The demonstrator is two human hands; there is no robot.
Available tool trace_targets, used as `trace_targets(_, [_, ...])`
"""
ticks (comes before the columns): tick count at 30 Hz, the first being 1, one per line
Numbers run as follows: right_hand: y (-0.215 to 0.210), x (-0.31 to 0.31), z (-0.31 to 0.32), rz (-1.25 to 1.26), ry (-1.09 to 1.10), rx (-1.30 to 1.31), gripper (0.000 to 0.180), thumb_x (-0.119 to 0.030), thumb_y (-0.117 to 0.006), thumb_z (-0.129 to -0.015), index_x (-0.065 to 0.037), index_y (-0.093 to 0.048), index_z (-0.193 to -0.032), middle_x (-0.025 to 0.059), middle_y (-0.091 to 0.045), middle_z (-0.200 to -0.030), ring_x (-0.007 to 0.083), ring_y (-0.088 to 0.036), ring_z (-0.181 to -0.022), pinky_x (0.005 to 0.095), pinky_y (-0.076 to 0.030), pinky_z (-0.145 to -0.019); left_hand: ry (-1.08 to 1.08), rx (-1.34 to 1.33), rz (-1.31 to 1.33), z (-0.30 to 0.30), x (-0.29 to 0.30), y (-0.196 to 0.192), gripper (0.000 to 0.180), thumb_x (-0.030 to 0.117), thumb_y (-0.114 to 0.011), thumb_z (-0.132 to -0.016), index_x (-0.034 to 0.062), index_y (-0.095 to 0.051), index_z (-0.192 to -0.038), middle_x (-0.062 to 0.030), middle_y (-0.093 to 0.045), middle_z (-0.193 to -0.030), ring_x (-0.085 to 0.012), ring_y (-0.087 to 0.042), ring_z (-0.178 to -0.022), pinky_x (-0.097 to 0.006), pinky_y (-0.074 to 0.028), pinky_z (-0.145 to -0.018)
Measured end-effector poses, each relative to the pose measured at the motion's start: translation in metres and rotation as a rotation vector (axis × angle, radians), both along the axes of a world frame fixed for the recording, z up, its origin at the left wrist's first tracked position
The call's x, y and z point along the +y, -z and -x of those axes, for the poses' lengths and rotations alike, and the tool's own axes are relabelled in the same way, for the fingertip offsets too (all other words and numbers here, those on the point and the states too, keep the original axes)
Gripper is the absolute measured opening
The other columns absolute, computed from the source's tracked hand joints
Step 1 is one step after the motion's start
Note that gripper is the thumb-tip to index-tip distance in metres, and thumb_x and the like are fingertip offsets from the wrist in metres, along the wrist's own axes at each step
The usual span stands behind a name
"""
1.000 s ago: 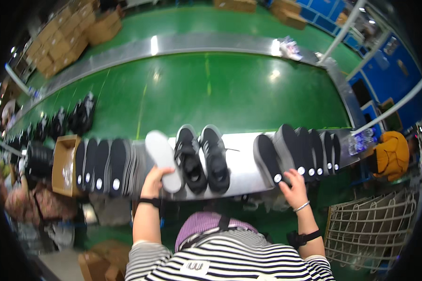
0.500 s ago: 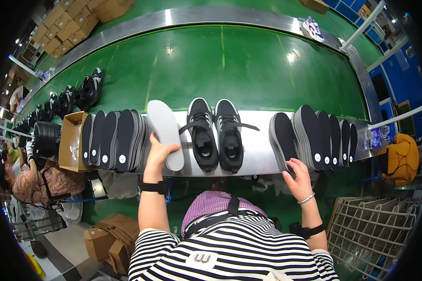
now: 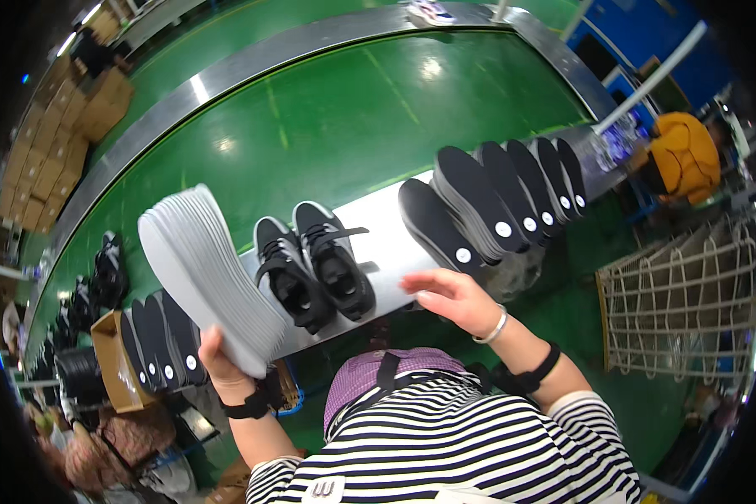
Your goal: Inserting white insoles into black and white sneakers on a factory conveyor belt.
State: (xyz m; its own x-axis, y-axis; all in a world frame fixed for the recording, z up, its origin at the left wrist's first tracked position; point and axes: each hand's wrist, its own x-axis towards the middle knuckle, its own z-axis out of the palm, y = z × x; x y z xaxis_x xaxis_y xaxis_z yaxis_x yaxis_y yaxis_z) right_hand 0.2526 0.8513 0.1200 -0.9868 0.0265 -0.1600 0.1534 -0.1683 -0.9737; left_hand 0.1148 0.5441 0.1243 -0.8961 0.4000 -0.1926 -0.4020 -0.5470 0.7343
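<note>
A thick stack of grey insoles is gripped at its lower end by my left hand, tilted with the pale undersides showing. Just right of it, a pair of black shoes with grey toe trim stands on the metal bench top, straps loose. Over the bench's near edge, my right hand is open with fingers stretched out, holding nothing. Beyond that hand lie several stacks of black insoles with round white stickers. More black insoles stand at the left, partly hidden behind the held stack.
An open cardboard box sits at the bench's left end. Several black shoes line the green conveyor at left. A light shoe rests on the far rail. A wire rack stands at right; another person is at lower left.
My left hand has lifted the insole stack off the bench and tilted it. My right hand has moved away from the right-hand insoles, fingers extended. The view has turned.
</note>
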Motion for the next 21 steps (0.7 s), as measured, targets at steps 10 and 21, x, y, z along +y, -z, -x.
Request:
trace_targets(10, [0.038,-0.001,0.006,0.944,-0.006,-0.042,0.056,-0.028,-0.065,-0.073,0.001,-0.043,-0.116,0.0145,-0.057,-0.102,0.0202,-0.06,-0.082,0.026,-0.05,-0.062,1.018,-0.41,-0.658,-0.06,0.167,0.057,0.071,0.037,-0.064,-0.068,-0.0029,-0.04,-0.121,-0.0176,-0.05,-0.11,-0.0266,-0.05,-0.101,-0.036,-0.041,-0.085])
trace_targets(21, [-0.009,0.037,-0.02,0.123,0.551,-0.113,0.05,-0.021,-0.063,-0.076,0.003,-0.042,-0.116,0.0105,-0.052,-0.108,0.0163,-0.05,-0.097,0.0283,-0.04,-0.084,0.826,0.071,0.114,-0.084,0.219,0.029,0.09,0.021,-0.067,-0.072,0.0006,-0.004,-0.133,-0.0173,-0.023,-0.132,-0.0257,-0.027,-0.122,-0.035,-0.026,-0.099])
